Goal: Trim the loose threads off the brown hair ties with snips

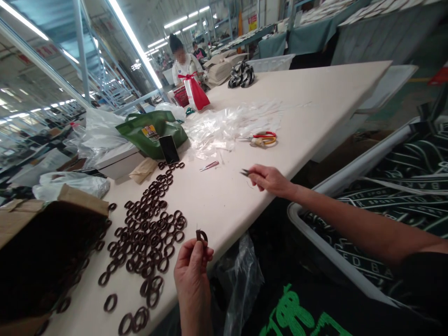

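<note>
My left hand (192, 268) is closed in a pinch on a small dark brown ring (202, 234), held up just off the near edge of the long cream table (315, 93). A heap of several like brown rings (147, 231) lies on the table left of that hand. My right hand (269, 179) rests on the table's near edge, fingers closed on small thread snips (245, 172) whose tip points left.
A second pair of snips (209, 165), red-handled scissors (263, 138), a clear plastic pile (224, 126), a phone (169, 149), a green bag (150, 130) and a cardboard box (42, 252) stand on the table. A person (184, 63) sits at the far end. A bin of banded straps (395, 186) is at the right.
</note>
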`<action>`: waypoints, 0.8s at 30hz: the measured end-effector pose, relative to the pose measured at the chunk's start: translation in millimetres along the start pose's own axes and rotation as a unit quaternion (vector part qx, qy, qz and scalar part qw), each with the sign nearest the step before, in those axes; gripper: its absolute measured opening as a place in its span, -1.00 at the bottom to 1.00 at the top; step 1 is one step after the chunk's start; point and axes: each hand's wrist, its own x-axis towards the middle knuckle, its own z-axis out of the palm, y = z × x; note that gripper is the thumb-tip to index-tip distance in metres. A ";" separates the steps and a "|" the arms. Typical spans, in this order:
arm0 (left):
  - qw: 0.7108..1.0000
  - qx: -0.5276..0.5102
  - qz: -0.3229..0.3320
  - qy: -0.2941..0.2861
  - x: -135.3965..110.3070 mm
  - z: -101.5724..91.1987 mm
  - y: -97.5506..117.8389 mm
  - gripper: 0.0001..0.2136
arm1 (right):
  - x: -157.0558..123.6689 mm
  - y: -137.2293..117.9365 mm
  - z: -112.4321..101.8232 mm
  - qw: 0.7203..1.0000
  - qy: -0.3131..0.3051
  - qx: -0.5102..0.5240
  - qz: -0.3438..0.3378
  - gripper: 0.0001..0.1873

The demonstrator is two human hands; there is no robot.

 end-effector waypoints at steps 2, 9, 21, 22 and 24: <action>1.000 0.017 0.005 -0.013 -2.1 1.2 -2.0 -0.62 | -15.4 -24.7 22.7 0.994 -0.078 0.073 -0.025 -0.69; 0.996 0.076 0.014 -0.048 -9.2 -6.3 -3.8 -0.66 | -41.9 -58.7 70.2 0.892 -0.332 0.300 0.064 -0.53; 0.989 0.120 0.006 -0.089 -7.7 -9.9 -11.3 -0.69 | -39.8 -61.4 82.2 0.869 -0.373 0.301 0.124 -0.41; 0.988 0.124 0.004 -0.092 -7.6 -10.2 -11.4 -0.69 | -40.0 -62.2 82.6 0.868 -0.373 0.303 0.129 -0.42; 0.986 0.134 -0.001 -0.100 -8.0 -10.2 -11.3 -0.69 | -40.5 -64.0 83.6 0.866 -0.372 0.306 0.134 -0.41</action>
